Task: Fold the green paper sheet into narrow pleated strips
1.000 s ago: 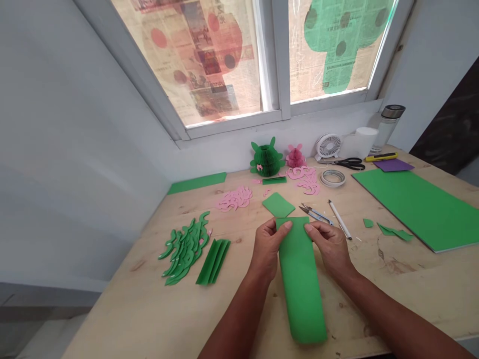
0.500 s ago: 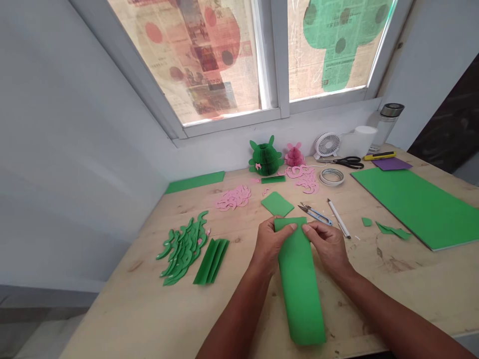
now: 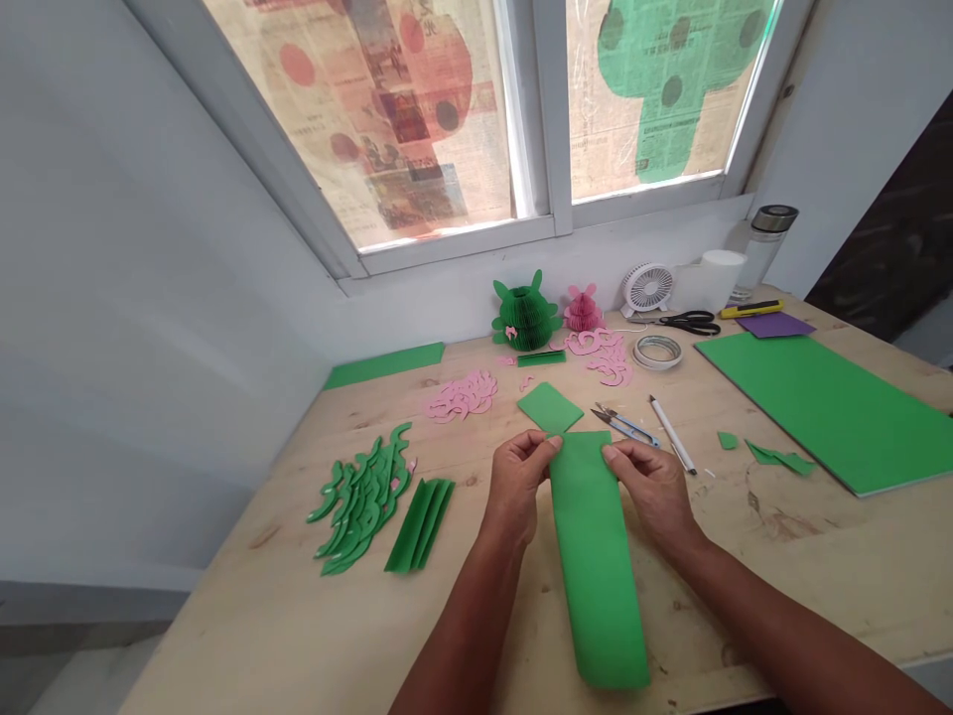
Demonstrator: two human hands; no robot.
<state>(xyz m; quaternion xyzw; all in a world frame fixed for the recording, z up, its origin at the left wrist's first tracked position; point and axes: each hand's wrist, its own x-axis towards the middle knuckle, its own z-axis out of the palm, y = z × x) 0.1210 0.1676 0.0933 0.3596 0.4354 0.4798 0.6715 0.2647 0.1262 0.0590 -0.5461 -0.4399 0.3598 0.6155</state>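
A long strip of green paper (image 3: 600,566) runs toward me, its near end curled under. My left hand (image 3: 516,481) pinches its far left corner between thumb and fingers. At the far right corner, my right hand (image 3: 652,489) pinches the same strip. Just beyond the far edge lies a smaller green paper piece (image 3: 550,407). Blue-handled thread snips (image 3: 625,425) and a white pen (image 3: 672,435) rest past my right hand. To the left of my left hand is an accordion-folded green paper (image 3: 420,526), beside a pile of curved green cut-outs (image 3: 364,506).
Pink cut-outs (image 3: 463,397), a green honeycomb paper figure (image 3: 527,316) and a smaller pink one (image 3: 583,310) sit toward the wall. Farther right are a tape roll (image 3: 657,353), black scissors (image 3: 689,322), a small fan (image 3: 647,288), a yellow cutter (image 3: 751,309) and a large green sheet (image 3: 826,412).
My left thumb has slid left along the far edge to the strip's corner. My right hand keeps its pinch, and the strip has hardly moved.
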